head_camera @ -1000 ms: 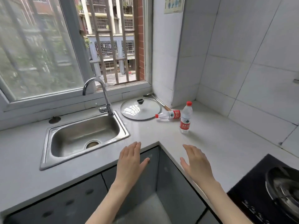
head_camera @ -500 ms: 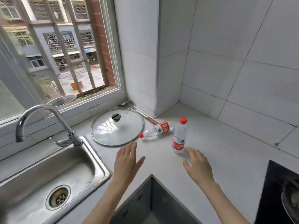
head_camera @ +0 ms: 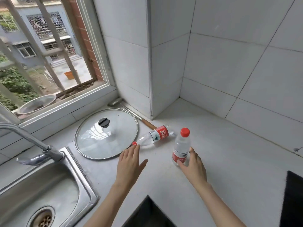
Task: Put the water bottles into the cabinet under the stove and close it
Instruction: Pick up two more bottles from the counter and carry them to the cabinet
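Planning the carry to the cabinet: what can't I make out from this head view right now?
Head view:
- Cabinet: only a dark wedge shows, cut off by the bottom edge; door state unknown.
- Stove: cut off by the right edge.
- Right hand: fingers flank the standing bottle; actual grip unclear.
- Bottle labels: print too small.

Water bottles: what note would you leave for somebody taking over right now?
Left hand: open, fingertips by the red cap of the clear plastic bottle lying on its side next to the round glass lid.
Right hand: open, thumb and fingers either side of the upright clear red-capped bottle, not clearly gripping.
Both bottles are on the white countertop.
Done: nothing stored.
Left: pick up both bottles, put them in the cabinet under the stove (not in view), close it.
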